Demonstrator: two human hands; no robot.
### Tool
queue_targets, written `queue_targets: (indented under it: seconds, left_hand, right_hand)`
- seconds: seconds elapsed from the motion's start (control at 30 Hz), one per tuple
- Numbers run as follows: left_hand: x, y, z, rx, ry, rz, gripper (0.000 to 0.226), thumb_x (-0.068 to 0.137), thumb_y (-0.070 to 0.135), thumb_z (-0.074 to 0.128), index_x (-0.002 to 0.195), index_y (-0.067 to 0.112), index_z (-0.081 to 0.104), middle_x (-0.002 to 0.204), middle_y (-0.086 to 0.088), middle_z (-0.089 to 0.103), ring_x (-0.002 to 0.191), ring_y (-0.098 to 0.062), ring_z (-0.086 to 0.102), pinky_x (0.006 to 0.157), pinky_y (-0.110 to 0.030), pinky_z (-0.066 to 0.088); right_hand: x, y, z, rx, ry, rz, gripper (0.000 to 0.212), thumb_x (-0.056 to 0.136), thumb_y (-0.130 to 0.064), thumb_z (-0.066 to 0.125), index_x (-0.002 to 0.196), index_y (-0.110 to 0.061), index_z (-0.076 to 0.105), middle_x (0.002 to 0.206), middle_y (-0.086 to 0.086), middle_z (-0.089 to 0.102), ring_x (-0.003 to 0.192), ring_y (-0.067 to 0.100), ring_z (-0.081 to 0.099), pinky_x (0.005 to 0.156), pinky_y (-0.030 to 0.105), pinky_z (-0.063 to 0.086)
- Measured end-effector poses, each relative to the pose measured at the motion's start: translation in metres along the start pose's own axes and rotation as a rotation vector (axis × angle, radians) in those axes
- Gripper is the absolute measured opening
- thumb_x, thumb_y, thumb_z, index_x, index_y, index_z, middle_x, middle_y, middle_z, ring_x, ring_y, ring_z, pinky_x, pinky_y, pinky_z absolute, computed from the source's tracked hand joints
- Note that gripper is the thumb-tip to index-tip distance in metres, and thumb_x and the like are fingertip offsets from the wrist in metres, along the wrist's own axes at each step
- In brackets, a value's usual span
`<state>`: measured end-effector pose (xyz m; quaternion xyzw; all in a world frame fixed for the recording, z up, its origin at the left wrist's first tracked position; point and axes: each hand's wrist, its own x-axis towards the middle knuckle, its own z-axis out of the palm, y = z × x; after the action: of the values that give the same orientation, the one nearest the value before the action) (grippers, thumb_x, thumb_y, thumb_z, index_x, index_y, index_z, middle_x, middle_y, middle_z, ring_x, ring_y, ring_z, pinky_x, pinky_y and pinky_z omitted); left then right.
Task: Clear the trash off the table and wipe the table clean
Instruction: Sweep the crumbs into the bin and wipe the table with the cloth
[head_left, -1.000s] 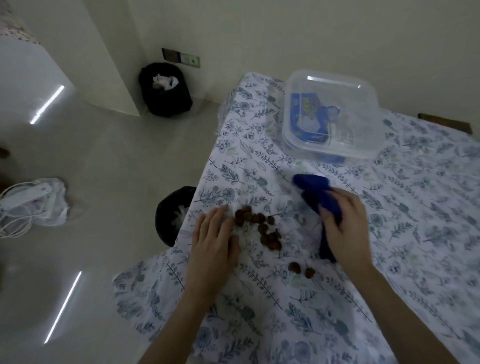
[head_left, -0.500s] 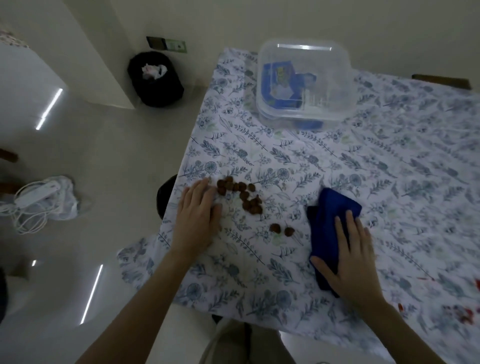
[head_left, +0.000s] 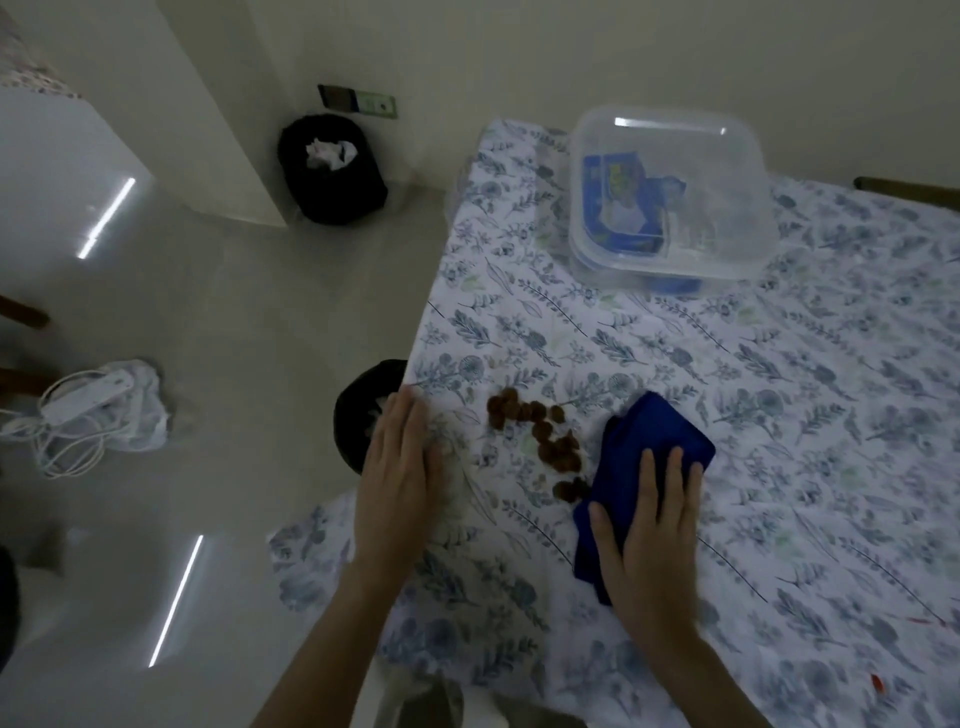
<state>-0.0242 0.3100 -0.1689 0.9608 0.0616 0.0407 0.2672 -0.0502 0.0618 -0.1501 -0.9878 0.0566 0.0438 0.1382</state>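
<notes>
1. Your right hand (head_left: 644, 525) lies flat and open, fingers spread, pressing the blue cloth (head_left: 641, 467) onto the bench (head_left: 779, 415); the grip is not closed around it.
2. Your left hand (head_left: 397, 478) is flat and open at the bench's left edge, palm down on the floral tablecloth (head_left: 519, 571), holding nothing.
3. The brown scraps (head_left: 545, 436) lie between your hands, the nearest ones just beside the cloth's left edge.
4. Since half a second ago, the cloth has moved left towards the scraps, and your left hand has drawn back to the edge, away from them.
5. A black bin (head_left: 358, 410) shows below the bench edge, beside your left fingers.
6. Farther back stands a clear lidded container (head_left: 670, 197) with blue packaging inside; its printing is too blurred to read.
7. A second black bin (head_left: 332, 166) sits by the far wall.
</notes>
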Motion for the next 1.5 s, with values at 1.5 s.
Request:
queue_targets:
  seconds: [1.5]
  left_hand:
    - [-0.016,-0.008,-0.029,-0.507,-0.093,-0.485,0.054,0.099,0.041,0.017,0.149,0.023,0.025,0.151,0.005,0.036,0.134,-0.005,0.037,0.111,-0.020,0.028]
  right_hand:
    - [0.118,-0.205,0.053,0.020,0.022,-0.418,0.064,0.097,-0.047,0.031,0.148,-0.008,0.025,0.156,0.020,0.017,0.145,0.039,0.009,0.116,0.049,0.019]
